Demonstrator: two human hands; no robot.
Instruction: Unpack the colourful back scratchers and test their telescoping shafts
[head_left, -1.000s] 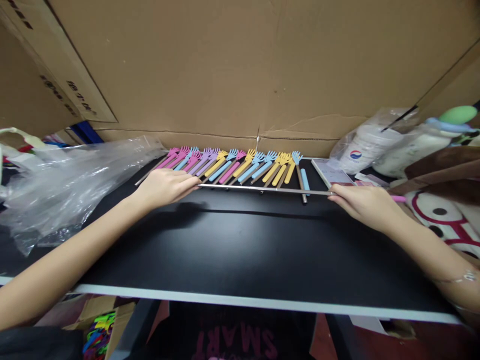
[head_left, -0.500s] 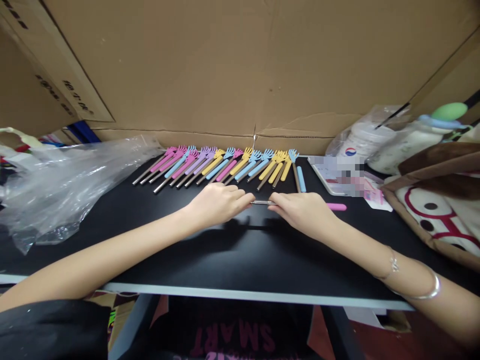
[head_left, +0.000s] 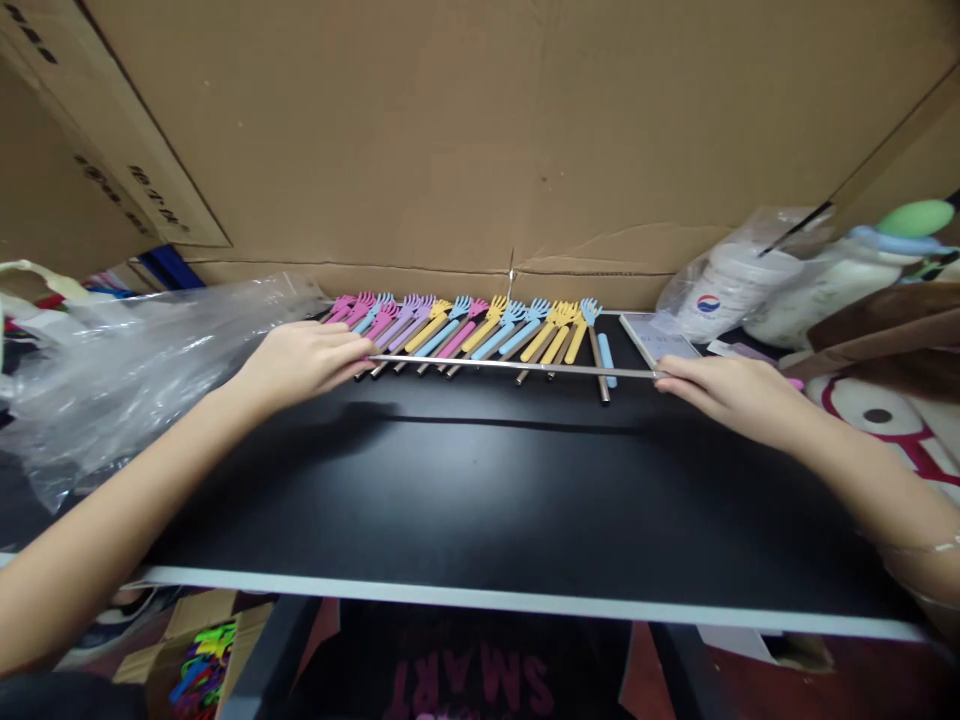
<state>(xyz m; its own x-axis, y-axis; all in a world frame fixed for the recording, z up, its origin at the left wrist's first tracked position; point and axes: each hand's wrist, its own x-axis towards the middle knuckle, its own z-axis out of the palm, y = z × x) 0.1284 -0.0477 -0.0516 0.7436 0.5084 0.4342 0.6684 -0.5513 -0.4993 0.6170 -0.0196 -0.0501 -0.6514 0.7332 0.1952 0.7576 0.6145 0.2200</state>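
Note:
A telescopic back scratcher (head_left: pixel 517 367) is stretched out between my hands, its thin metal rod pulled long and level above the table. My left hand (head_left: pixel 311 358) is closed around the rod's left end and hides the tip. At the other end, my right hand (head_left: pixel 731 395) grips the rod, and a bit of pink handle shows past the knuckles. Behind the rod lies a slanted row of back scratchers with small claw heads in pink, purple, yellow and blue, such as a yellow back scratcher (head_left: pixel 484 335) and, at the right end, a blue back scratcher (head_left: pixel 607 360).
A clear plastic bag (head_left: pixel 150 370) spreads over the table's left side. A phone-like flat white item (head_left: pixel 660 335), a white cup (head_left: pixel 731 290) and a bottle (head_left: pixel 862 275) are at right. Cardboard (head_left: pixel 450 150) walls the back. Below the black table (head_left: pixel 465 520), a box (head_left: pixel 199 610) holds colourful pieces.
My hands have moved far apart, left and right, and the back scratcher's short rod has been drawn out to a long one. Both hands are also a little higher in view.

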